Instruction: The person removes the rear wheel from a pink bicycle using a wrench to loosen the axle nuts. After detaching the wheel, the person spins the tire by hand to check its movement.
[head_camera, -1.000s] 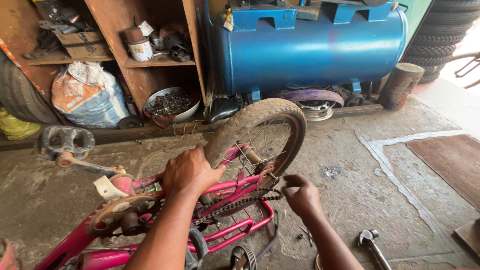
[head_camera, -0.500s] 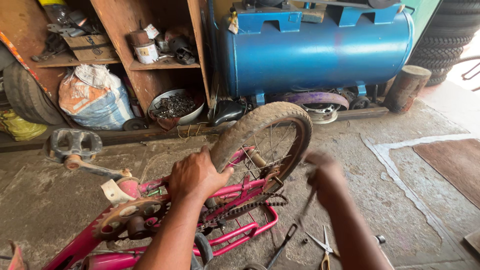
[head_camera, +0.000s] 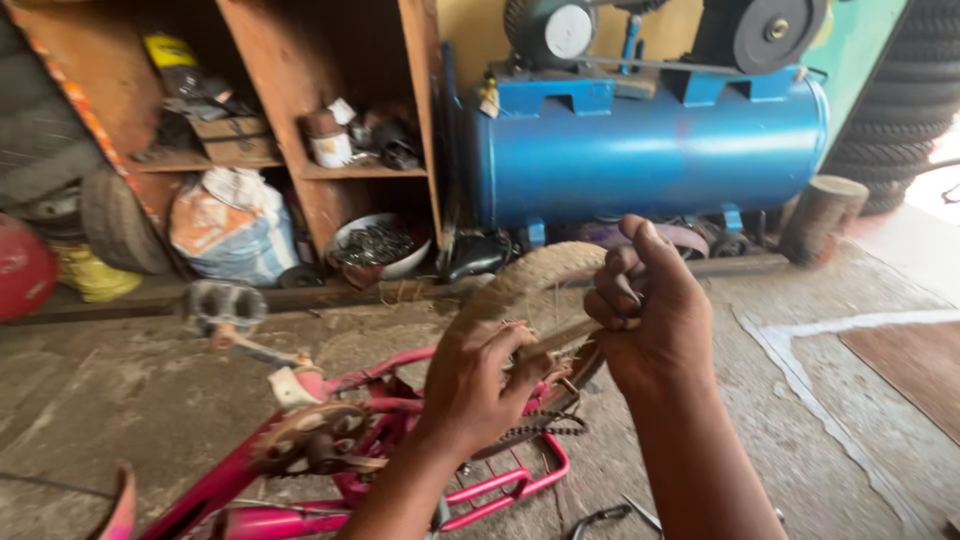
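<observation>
Gripping a slim tool (head_camera: 565, 337) in our closed right hand (head_camera: 650, 305), we run it down-left toward the wheel (head_camera: 530, 280) of the pink bicycle (head_camera: 400, 400), where our left hand (head_camera: 480, 385), nearer, clasps the rear frame.

Wheel (head_camera: 530, 275) mostly hidden behind hands; pink frame (head_camera: 230, 480) cut off at bottom.

far left on the floor under the shelf, a bulging white sack (head_camera: 232, 228) printed in orange and blue leans on the wooden upright. above it on the shelf sits a brown cardboard box (head_camera: 228, 138), and just right a small white tin (head_camera: 329, 148). a pale tag (head_camera: 489, 100) hangs at the blue tank's left end.
</observation>
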